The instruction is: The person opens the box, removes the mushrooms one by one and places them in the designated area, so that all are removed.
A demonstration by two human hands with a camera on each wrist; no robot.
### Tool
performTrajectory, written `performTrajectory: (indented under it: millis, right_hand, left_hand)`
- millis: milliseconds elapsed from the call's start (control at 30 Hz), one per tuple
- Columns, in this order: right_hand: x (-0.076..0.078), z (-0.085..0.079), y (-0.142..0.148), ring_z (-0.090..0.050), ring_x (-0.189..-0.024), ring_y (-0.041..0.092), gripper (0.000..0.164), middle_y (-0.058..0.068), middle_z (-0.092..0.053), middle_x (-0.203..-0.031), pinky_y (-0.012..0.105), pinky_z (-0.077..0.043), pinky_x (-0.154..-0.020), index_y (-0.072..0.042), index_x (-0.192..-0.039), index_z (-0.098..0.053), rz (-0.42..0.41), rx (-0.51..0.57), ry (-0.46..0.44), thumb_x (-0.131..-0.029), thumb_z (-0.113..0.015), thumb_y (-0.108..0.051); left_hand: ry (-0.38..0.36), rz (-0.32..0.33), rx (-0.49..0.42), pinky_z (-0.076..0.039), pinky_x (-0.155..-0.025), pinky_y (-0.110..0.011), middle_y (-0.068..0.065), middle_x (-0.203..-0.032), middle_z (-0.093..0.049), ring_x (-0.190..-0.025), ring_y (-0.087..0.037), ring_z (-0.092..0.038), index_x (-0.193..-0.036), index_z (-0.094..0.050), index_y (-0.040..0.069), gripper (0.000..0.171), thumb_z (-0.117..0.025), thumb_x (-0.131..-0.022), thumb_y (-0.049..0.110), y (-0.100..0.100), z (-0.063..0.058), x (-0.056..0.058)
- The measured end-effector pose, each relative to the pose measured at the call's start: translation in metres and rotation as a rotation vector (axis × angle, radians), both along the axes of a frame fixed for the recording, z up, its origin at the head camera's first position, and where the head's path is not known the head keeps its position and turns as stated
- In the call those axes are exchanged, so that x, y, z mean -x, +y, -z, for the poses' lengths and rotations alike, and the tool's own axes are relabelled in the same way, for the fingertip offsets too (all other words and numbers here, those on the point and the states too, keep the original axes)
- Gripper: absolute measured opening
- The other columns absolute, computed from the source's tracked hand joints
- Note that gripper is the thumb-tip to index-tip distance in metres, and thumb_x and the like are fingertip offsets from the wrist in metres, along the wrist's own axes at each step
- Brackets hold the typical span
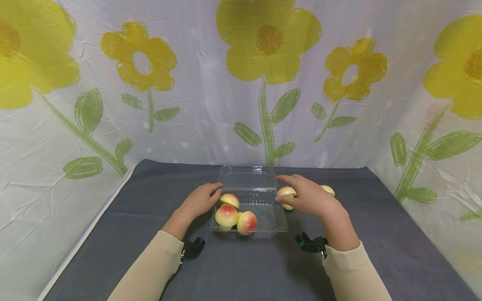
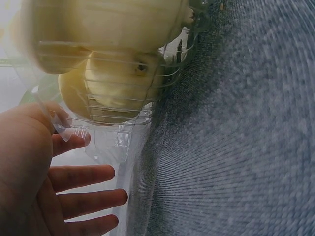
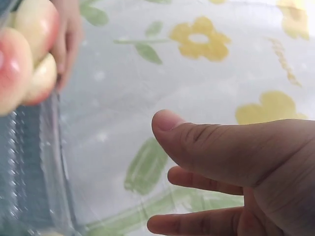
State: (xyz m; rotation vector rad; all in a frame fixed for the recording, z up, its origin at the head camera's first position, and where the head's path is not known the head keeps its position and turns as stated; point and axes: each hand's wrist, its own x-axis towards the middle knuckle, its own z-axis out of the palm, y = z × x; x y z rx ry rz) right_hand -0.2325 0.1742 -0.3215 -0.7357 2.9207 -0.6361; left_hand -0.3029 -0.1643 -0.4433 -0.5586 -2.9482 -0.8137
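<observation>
An open clear plastic clamshell box (image 1: 265, 215) sits mid-table, its lid (image 1: 247, 176) folded back toward the wall. Three yellow-and-red peaches (image 1: 227, 216) lie in its left half. My left hand (image 1: 199, 199) is at the box's left edge. In the left wrist view, that hand's fingers (image 2: 86, 201) are spread and fairly straight, with the thumb partly behind the clear plastic. Beyond the box's right side, my right hand (image 1: 310, 197) hovers with its fingers extended and nothing held. Pale peaches (image 1: 287, 191) lie beside and partly beneath it.
Another pale peach (image 1: 328, 190) shows behind the right hand. Dark grey cloth covers the table (image 1: 241, 267). A white curtain (image 1: 203, 104) with yellow flowers hangs along the back and sides. Each wrist wears a black camera mount (image 1: 311, 243).
</observation>
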Motion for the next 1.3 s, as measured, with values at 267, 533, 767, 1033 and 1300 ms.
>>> performTrajectory:
  millis: [267,533,767,1033,1300]
  right_hand:
    - [-0.001,0.015,-0.028,-0.062,-0.121,0.036,0.067,0.021,-0.048,-0.149,0.053,-0.055,-0.093,-0.013,-0.154,-0.048,-0.025,-0.112,0.011,-0.098,-0.071,-0.042]
    - [-0.002,0.035,-0.054,-0.067,-0.102,0.028,0.063,0.016,-0.052,-0.144,0.042,-0.059,-0.076,-0.013,-0.151,-0.052,-0.104,-0.142,0.076,-0.097,-0.074,-0.038]
    - [-0.006,0.051,-0.077,-0.067,-0.085,0.021,0.052,0.014,-0.058,-0.132,0.033,-0.051,-0.054,-0.012,-0.139,-0.062,-0.086,-0.208,0.136,-0.097,-0.072,-0.042]
    - [-0.008,0.066,-0.092,-0.06,-0.073,0.017,0.058,0.009,-0.064,-0.111,0.032,-0.051,-0.051,-0.01,-0.128,-0.071,-0.011,-0.232,0.112,-0.09,-0.075,-0.054]
    - [-0.006,0.076,-0.094,-0.044,-0.061,0.013,0.044,-0.002,-0.048,-0.072,0.029,-0.037,-0.048,-0.019,-0.066,-0.056,-0.03,-0.132,0.087,-0.093,-0.075,-0.048]
  left_hand:
    - [-0.008,-0.003,-0.006,-0.043,-0.112,-0.057,-0.016,-0.148,-0.055,-0.137,-0.037,-0.05,-0.151,-0.052,0.006,0.047,-0.049,-0.11,0.029,0.0,-0.001,0.0]
    - [-0.011,0.0,-0.018,-0.042,-0.112,-0.057,-0.015,-0.149,-0.054,-0.138,-0.037,-0.049,-0.152,-0.051,0.007,0.048,-0.049,-0.11,0.03,0.001,0.0,0.0]
    - [-0.007,-0.005,-0.014,-0.042,-0.113,-0.057,-0.015,-0.149,-0.054,-0.138,-0.036,-0.049,-0.152,-0.052,0.007,0.048,-0.049,-0.11,0.031,0.001,0.002,0.0]
    - [-0.01,-0.004,-0.014,-0.042,-0.112,-0.058,-0.015,-0.148,-0.055,-0.137,-0.036,-0.05,-0.152,-0.052,0.007,0.048,-0.048,-0.11,0.031,0.001,0.001,-0.001]
    - [-0.003,0.0,-0.015,-0.043,-0.111,-0.057,-0.015,-0.147,-0.055,-0.136,-0.037,-0.051,-0.151,-0.052,0.007,0.048,-0.048,-0.111,0.031,0.0,0.0,-0.001]
